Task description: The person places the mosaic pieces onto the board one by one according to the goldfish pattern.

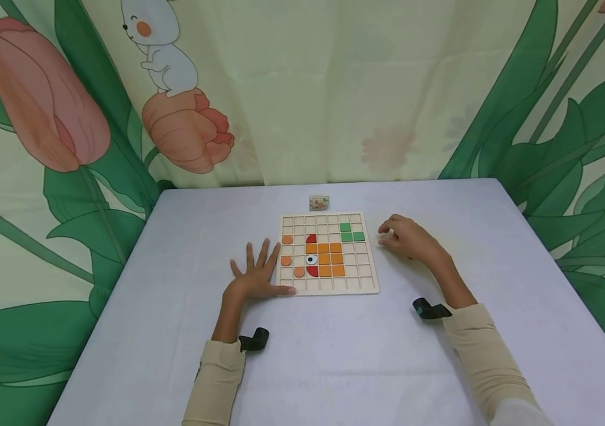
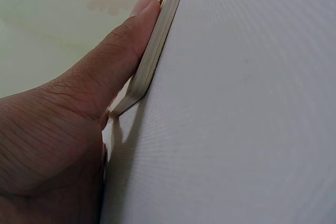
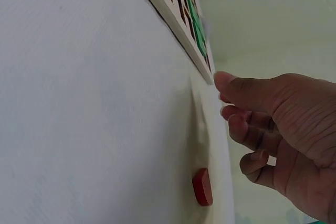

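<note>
A pale wooden grid board (image 1: pixel 360 285) lies flat on the table. Orange squares (image 1: pixel 331 259) form a block on it, beside a white eye piece (image 1: pixel 311 259) and two red rounded pieces (image 1: pixel 312 271). Green squares (image 1: pixel 346 236) sit at its upper right, and salmon discs (image 1: pixel 286 260) at its left. My left hand (image 1: pixel 253 281) spreads its fingers along the left side, its thumb (image 2: pixel 123 40) against the front edge. Right of the board hovers my right hand (image 1: pixel 409 238), fingers loosely bent, nothing visible between them. Near it, a red piece (image 3: pixel 202 187) rests on the cloth.
A small patterned card or block (image 1: pixel 319 203) stands just behind the board. White cloth covers the table (image 1: pixel 334 361), and a curtain with printed flowers (image 1: pixel 302 89) hangs behind its far edge. Each wrist carries a black camera (image 1: pixel 430 308).
</note>
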{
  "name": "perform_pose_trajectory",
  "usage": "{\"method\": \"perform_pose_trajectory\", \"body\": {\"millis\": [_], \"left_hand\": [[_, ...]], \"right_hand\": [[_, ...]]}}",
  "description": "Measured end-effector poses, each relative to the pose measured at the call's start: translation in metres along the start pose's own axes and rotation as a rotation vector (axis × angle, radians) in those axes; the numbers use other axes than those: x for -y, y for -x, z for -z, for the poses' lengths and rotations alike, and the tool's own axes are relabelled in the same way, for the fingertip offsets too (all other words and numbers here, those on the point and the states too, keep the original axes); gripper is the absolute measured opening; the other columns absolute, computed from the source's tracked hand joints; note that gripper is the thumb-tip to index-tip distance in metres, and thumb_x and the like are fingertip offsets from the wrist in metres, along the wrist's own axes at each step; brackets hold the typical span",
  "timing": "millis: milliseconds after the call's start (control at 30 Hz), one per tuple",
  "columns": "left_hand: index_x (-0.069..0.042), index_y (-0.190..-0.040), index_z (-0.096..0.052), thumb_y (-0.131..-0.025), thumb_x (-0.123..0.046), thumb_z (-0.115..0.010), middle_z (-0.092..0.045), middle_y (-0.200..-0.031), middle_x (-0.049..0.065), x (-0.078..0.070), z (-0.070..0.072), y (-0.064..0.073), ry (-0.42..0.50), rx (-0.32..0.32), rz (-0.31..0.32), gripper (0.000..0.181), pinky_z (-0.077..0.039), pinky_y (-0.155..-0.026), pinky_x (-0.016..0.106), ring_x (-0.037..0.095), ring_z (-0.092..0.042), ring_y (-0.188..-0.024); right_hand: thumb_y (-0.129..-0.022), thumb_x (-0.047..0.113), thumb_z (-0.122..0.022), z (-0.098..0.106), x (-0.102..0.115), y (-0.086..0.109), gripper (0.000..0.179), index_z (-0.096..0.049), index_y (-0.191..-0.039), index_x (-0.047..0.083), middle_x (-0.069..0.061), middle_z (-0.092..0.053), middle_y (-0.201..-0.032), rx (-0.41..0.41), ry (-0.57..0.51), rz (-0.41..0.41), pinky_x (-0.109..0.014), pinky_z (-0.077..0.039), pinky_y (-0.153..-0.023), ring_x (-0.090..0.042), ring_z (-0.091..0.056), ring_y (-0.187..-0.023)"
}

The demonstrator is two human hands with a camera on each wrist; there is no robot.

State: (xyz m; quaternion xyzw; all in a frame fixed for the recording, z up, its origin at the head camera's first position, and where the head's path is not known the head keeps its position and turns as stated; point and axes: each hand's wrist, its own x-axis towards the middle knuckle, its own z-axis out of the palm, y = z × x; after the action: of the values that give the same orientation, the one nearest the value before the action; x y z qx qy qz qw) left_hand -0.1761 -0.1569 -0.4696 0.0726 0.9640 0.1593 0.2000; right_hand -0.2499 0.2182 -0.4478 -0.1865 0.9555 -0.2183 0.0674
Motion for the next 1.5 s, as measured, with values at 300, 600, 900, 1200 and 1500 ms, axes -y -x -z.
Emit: {"method": "perform_pose_trajectory", "body": {"millis": [300, 600, 900, 1200, 1500], "left_hand": [[-0.027, -0.158, 0.002, -0.071, -0.073, -0.068, 0.017, -0.165, 0.005, 0.002, 0.002, -0.001, 0.002, -0.011, -0.003, 0.121, 0.011, -0.104, 0.079, 0.042, 0.028, -0.145], [-0.026, -0.158, 0.001, -0.071, -0.072, -0.07, 0.017, -0.165, 0.006, 0.001, 0.0, -0.001, 0.013, -0.006, -0.005, 0.121, 0.012, -0.103, 0.078, 0.042, 0.029, -0.145], [-0.027, -0.158, 0.002, -0.071, -0.073, -0.069, 0.018, -0.164, 0.005, 0.003, -0.002, -0.003, 0.018, -0.005, -0.004, 0.122, 0.013, -0.103, 0.078, 0.041, 0.03, -0.145], [-0.027, -0.158, 0.002, -0.07, -0.073, -0.069, 0.018, -0.165, 0.005, 0.001, -0.002, -0.003, 0.011, -0.003, -0.006, 0.122, 0.013, -0.103, 0.078, 0.041, 0.029, -0.145], [-0.027, -0.158, 0.002, -0.07, -0.073, -0.07, 0.018, -0.164, 0.005, 0.002, -0.001, -0.002, 0.018, 0.003, -0.002, 0.122, 0.014, -0.103, 0.078, 0.041, 0.029, -0.145]], "right_hand": [[-0.089, 0.02, -0.073, 0.015, -0.014, 0.009, 0.033, -0.067, -0.112, -0.003, -0.018, -0.061, -0.109, 0.04, 0.005, -0.018, -0.037, -0.048, -0.076, -0.021, -0.057, -0.076], [-0.083, 0.016, -0.078, 0.02, -0.024, 0.025, 0.036, -0.067, -0.109, -0.005, -0.018, -0.062, -0.102, 0.117, -0.015, -0.041, -0.04, -0.049, -0.078, -0.028, -0.056, -0.089], [-0.083, 0.01, -0.077, 0.023, -0.032, 0.034, 0.027, -0.067, -0.105, -0.002, -0.017, -0.062, -0.101, 0.135, -0.044, -0.091, -0.034, -0.049, -0.073, -0.026, -0.053, -0.087], [-0.083, 0.012, -0.077, 0.017, -0.04, 0.038, 0.023, -0.066, -0.099, -0.001, -0.012, -0.061, -0.093, 0.09, -0.055, -0.079, -0.034, -0.048, -0.073, -0.025, -0.054, -0.086], [-0.084, 0.015, -0.077, 0.009, -0.034, 0.036, 0.023, -0.066, -0.098, 0.001, -0.012, -0.061, -0.091, 0.068, -0.074, -0.042, -0.034, -0.048, -0.074, -0.025, -0.055, -0.086]]}}
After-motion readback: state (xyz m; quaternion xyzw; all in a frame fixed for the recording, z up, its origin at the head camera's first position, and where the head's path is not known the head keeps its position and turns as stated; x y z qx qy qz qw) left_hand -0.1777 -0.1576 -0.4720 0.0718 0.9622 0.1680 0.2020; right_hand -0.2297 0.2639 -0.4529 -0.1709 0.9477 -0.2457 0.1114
